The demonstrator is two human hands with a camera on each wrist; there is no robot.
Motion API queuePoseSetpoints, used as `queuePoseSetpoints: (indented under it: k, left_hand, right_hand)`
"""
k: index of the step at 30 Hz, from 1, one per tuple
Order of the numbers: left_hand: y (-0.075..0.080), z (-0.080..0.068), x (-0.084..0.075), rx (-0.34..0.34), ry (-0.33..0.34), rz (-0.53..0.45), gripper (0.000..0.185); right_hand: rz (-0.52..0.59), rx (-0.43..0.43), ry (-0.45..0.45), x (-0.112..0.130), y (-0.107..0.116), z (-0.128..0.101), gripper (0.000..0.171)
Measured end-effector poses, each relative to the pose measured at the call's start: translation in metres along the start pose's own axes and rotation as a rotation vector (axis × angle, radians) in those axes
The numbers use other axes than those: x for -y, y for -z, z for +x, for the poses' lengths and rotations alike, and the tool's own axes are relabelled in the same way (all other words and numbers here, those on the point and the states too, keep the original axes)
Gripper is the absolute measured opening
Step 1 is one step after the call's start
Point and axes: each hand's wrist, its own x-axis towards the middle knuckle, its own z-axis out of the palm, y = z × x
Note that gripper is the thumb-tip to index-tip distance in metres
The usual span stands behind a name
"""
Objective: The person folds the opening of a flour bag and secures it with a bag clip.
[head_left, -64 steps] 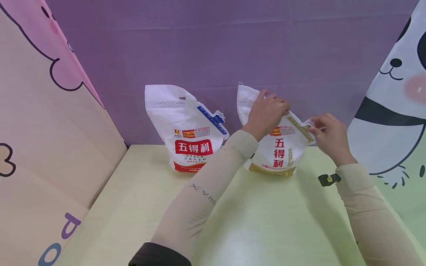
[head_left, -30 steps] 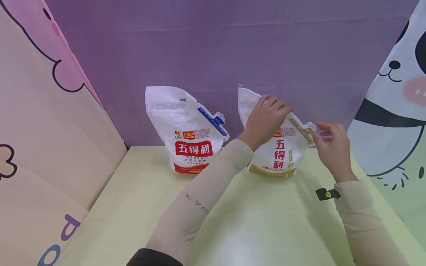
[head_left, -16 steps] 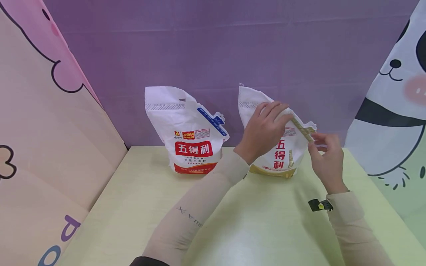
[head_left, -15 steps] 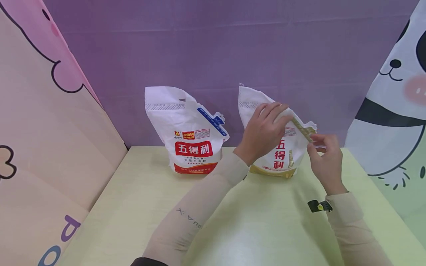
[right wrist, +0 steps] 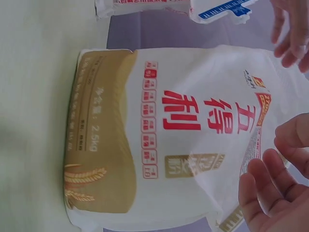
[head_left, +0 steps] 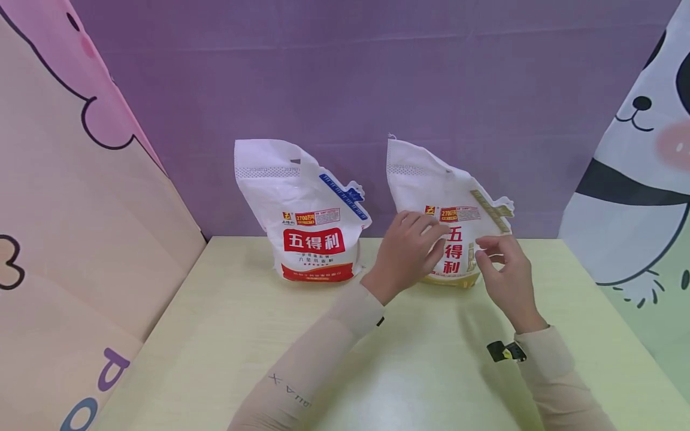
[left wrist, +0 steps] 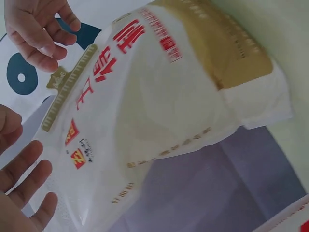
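A white flour bag with gold trim and red lettering (head_left: 431,185) stands on the table against the purple backdrop, its top slumping to the right. My left hand (head_left: 406,254) is in front of its left side, fingers loosely bent and holding nothing. Near its lower right side is my right hand (head_left: 507,275), fingers relaxed and nothing in them. The left wrist view shows a gap between the left hand (left wrist: 24,188) and the gold-trimmed bag (left wrist: 164,96). In the right wrist view the right hand's fingers (right wrist: 263,186) appear just off the bag's front.
Left of it stands a second white flour bag with a red label and blue strip (head_left: 286,197). Both bags are at the back of the pale table (head_left: 232,323). A purple backdrop (head_left: 323,78) rises behind, with printed panels on either side.
Both hands have let go of the gold-trimmed bag's upper edge and come down toward me, in front of it. The bag stays standing in place; the other bag has not moved.
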Motion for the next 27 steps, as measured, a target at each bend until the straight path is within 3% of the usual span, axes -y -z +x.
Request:
queuePoseSetpoints:
  k: [8,15,20,27]
  left_hand:
    - [-0.003,-0.042,0.003,0.167,0.157,-0.085,0.024]
    - [0.001,-0.074,0.013,0.254,0.269,-0.121,0.024]
    - [0.002,-0.093,0.028,0.214,0.35,-0.094,0.019]
    - [0.014,-0.118,0.053,0.099,0.442,-0.047,0.026]
  right_hand:
    - [-0.004,0.102,0.037,-0.003,-0.01,-0.014,0.019]
    - [-0.084,0.165,0.158,-0.008,-0.017,-0.022,0.024]
    - [-0.169,0.174,0.196,-0.014,-0.017,-0.022,0.025]
    - [-0.246,0.135,0.158,-0.027,-0.007,-0.021,0.029]
